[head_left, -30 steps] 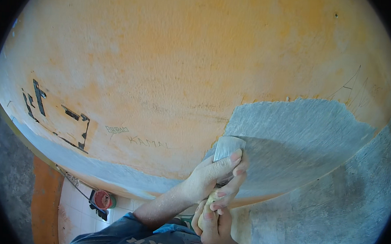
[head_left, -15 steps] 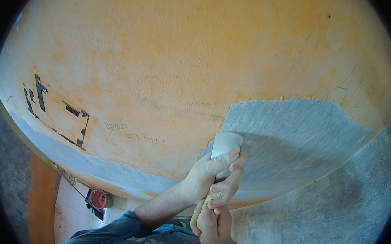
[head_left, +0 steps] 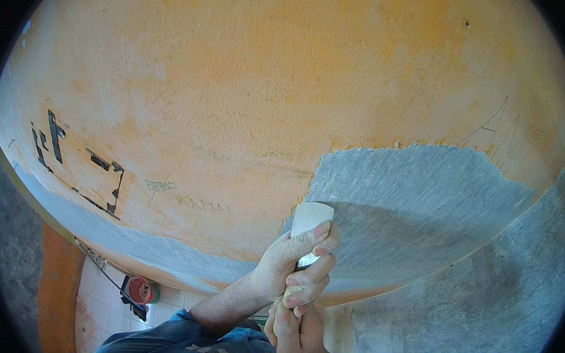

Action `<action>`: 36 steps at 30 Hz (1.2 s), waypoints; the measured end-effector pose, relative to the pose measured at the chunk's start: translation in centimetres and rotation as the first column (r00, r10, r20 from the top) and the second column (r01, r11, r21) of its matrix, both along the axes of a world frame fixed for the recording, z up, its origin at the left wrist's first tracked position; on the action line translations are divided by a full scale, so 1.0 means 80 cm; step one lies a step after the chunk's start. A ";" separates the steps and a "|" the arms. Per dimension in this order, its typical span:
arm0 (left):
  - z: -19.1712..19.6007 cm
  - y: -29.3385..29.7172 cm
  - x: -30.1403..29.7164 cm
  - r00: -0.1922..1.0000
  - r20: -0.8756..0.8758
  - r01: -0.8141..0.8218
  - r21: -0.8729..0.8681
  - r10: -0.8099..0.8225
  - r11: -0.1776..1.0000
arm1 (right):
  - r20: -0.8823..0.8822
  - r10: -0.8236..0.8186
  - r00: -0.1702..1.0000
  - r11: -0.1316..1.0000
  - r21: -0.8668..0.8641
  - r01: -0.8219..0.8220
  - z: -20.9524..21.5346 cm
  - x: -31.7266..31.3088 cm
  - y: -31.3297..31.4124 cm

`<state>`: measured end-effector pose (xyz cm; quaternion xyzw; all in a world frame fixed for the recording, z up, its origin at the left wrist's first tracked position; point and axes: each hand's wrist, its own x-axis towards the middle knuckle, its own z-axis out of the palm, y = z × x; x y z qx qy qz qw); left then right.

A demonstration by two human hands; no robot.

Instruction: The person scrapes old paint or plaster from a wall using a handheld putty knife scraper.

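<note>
A wide-bladed scraper (head_left: 312, 216) points up against the wall, its pale metal blade at the ragged left edge of a bare grey patch (head_left: 418, 185). My left hand (head_left: 280, 260), dusted with white powder, wraps the base of the blade and the top of the handle. Below it, my right hand (head_left: 295, 336) is closed round the lower end of the yellowish handle, most of which the fingers cover. Orange paint (head_left: 234, 122) still covers the wall left of the blade and above it.
A grey stripped band (head_left: 181, 245) runs along the wall's lower left. Black tape remnants (head_left: 102, 159) and pencil scribbles cling to the paint. On the pale tiled floor, at lower left, stands a reddish bucket (head_left: 140, 289). Another grey wall (head_left: 462, 310) meets this one at right.
Both hands and the scraper have shifted slightly left and down along the edge of the paint. The view has moved a little too. My grip looks the same.
</note>
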<state>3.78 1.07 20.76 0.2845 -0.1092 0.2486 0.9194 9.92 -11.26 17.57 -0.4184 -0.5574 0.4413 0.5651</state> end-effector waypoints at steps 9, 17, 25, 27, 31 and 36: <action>-0.010 0.011 -0.004 0.997 -0.051 0.056 0.052 -0.054 0.997 | 0.073 -0.150 0.986 0.979 0.151 0.138 -0.051 -0.015 0.021; 0.007 0.016 -0.005 0.999 -0.030 0.033 0.116 -0.029 0.993 | 0.125 -0.197 0.972 0.979 0.078 0.189 -0.052 -0.010 0.020; -0.001 0.011 -0.005 0.995 -0.027 0.094 0.039 -0.093 0.995 | 0.053 -0.175 0.983 0.983 0.056 0.172 -0.042 -0.013 0.014; -0.012 0.011 -0.006 0.996 -0.030 0.085 0.040 -0.084 0.996 | -0.014 -0.115 0.993 0.985 0.125 0.116 -0.045 -0.021 0.018; -0.003 0.015 -0.004 0.992 0.011 0.128 0.036 -0.128 0.991 | 0.008 -0.171 0.985 0.984 0.046 0.170 -0.035 -0.013 0.013; -0.008 0.012 -0.002 0.989 0.040 0.143 -0.010 -0.142 0.990 | 0.044 -0.162 0.986 0.987 -0.015 0.163 -0.037 -0.013 0.007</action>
